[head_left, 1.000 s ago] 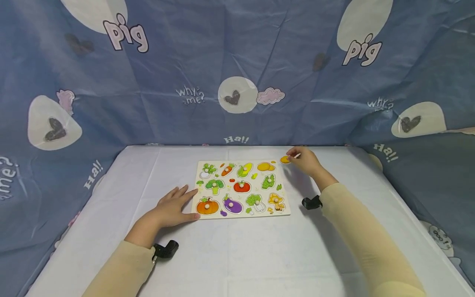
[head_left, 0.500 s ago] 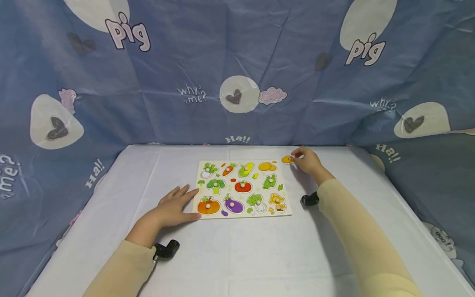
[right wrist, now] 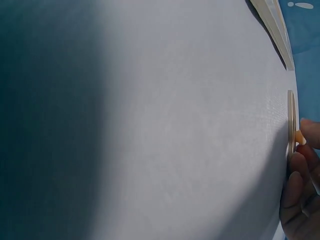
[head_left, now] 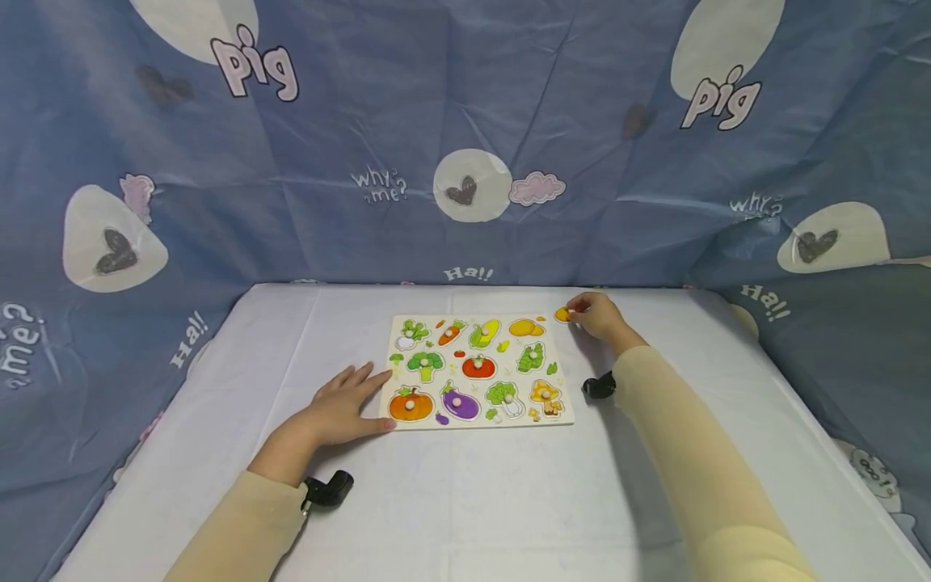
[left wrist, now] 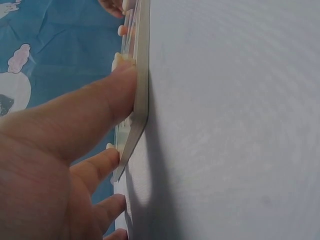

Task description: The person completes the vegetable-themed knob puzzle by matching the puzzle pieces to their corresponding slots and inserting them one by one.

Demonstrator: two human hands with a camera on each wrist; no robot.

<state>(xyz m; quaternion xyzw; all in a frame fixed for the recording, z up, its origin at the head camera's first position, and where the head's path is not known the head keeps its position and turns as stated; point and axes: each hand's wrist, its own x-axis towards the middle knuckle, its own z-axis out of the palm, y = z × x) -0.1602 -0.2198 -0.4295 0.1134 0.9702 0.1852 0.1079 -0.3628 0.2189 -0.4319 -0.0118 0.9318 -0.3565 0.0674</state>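
A wooden vegetable puzzle board (head_left: 473, 423) lies on the table in the head view, its knobbed pieces set in place. My left hand (head_left: 342, 411) is spread at its left side, thumb and index finger resting on the edge. In the left wrist view the thumb (left wrist: 112, 95) presses on the board's rim. Just past the far right corner, my right hand (head_left: 600, 315) pinches a yellow oval puzzle piece (head_left: 561, 314). The right wrist view shows this piece (right wrist: 291, 112) edge-on, with fingers at its small knob (right wrist: 299, 137). A yellow potato shape (head_left: 524, 327) on the board carries no knob.
A white cloth (head_left: 465, 493) covers the table. Behind it and at both sides hangs a blue printed curtain (head_left: 378, 234). Black camera mounts sit at the left wrist (head_left: 330, 489) and the right wrist (head_left: 600, 386).
My right wrist and forearm have shifted a little to the left, while the fingers keep hold of the yellow piece near the same corner. The left hand stays on the board.
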